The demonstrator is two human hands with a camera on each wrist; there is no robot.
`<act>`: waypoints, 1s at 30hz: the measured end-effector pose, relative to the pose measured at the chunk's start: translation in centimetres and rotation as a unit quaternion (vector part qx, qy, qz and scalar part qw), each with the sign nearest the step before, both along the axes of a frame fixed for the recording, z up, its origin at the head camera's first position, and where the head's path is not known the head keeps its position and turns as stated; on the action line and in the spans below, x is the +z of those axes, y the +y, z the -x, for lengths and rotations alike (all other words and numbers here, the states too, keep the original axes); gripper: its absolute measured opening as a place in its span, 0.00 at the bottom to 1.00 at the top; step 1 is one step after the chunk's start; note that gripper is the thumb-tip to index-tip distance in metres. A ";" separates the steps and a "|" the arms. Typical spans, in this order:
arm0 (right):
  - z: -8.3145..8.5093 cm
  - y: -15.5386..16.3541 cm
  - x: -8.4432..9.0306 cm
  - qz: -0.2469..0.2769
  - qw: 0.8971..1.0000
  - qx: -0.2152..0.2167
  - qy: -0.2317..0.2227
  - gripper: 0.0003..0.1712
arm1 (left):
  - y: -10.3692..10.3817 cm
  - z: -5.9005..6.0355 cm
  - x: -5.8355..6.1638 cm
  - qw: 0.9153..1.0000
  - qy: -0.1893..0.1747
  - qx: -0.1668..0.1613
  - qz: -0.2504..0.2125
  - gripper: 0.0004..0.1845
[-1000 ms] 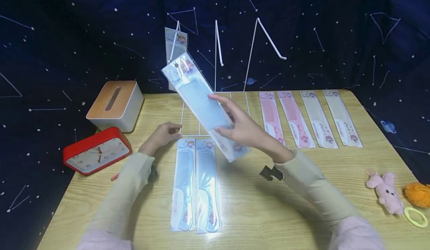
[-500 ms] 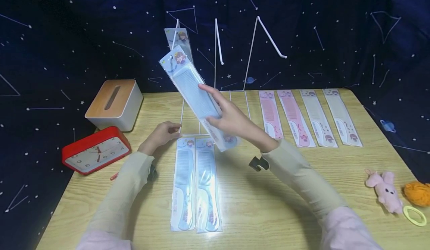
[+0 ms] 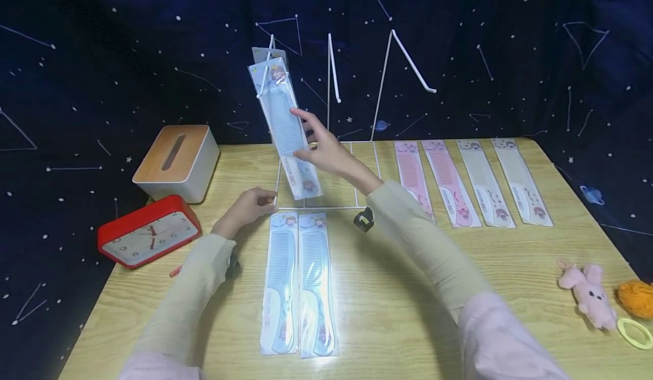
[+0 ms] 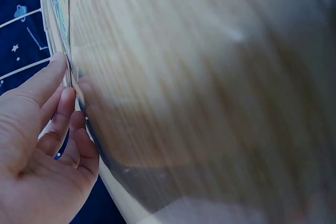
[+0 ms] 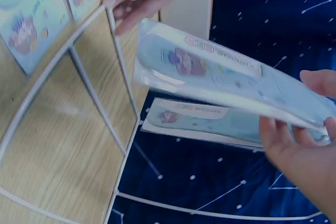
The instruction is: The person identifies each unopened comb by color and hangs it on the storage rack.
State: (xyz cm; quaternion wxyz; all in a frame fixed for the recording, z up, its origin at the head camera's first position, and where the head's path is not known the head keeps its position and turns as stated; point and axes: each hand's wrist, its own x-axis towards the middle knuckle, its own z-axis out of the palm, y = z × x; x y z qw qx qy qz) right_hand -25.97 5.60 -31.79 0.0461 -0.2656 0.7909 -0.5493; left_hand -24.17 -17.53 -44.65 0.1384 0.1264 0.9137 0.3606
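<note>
The packaged blue comb (image 3: 287,127) is up in the air, pinched about halfway along its length by the right hand (image 3: 326,153), thumb on the near face and fingers behind. Its long axis runs steeply up and away from that hand, leaning slightly left, with the card top right at the leftmost hook of the white wire rack (image 3: 331,79), where another packaged comb (image 5: 210,121) already hangs just behind it. The left hand (image 3: 247,207) sits lower and nearer to me on the counter (image 3: 388,289), fingers loosely curled against the rack's base wire, seemingly steadying it; the right hand is the one at the hook. A second ago the pack lay much flatter, slanting across the front of the rack; since then it has swung nearly upright and risen toward the hook, while the left hand has stayed put. Two more blue combs (image 3: 298,283) lie flat just right of the left forearm.
</note>
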 end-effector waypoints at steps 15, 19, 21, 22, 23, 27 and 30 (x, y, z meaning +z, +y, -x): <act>2.9 0.0 -2.4 0.012 0.998 0.006 -0.054 0.44 | -0.1 0.0 -0.1 1.000 -0.007 0.000 -0.005 0.24; 2.5 0.6 -2.8 -0.002 0.999 -0.007 -0.043 0.42 | 0.0 -0.1 0.0 1.000 -0.009 0.001 0.000 0.24; 2.3 0.8 -2.8 0.000 0.999 -0.012 -0.035 0.40 | 0.0 -0.1 0.0 1.000 -0.010 0.001 0.002 0.24; 2.1 1.0 -2.8 0.002 0.999 -0.014 -0.031 0.40 | 0.0 -0.1 0.0 1.000 -0.010 0.001 0.003 0.24; 1.8 1.1 -2.8 0.000 1.000 -0.016 -0.027 0.38 | 0.0 -0.1 0.0 1.000 -0.007 0.000 0.004 0.24; 0.3 1.8 -2.7 -0.006 0.999 -0.032 -0.018 0.34 | 0.0 0.0 -0.1 1.000 0.002 0.000 0.006 0.24; -1.3 2.5 -3.0 -0.016 0.999 -0.046 -0.020 0.31 | 0.0 0.1 -0.2 1.000 0.008 0.001 0.005 0.24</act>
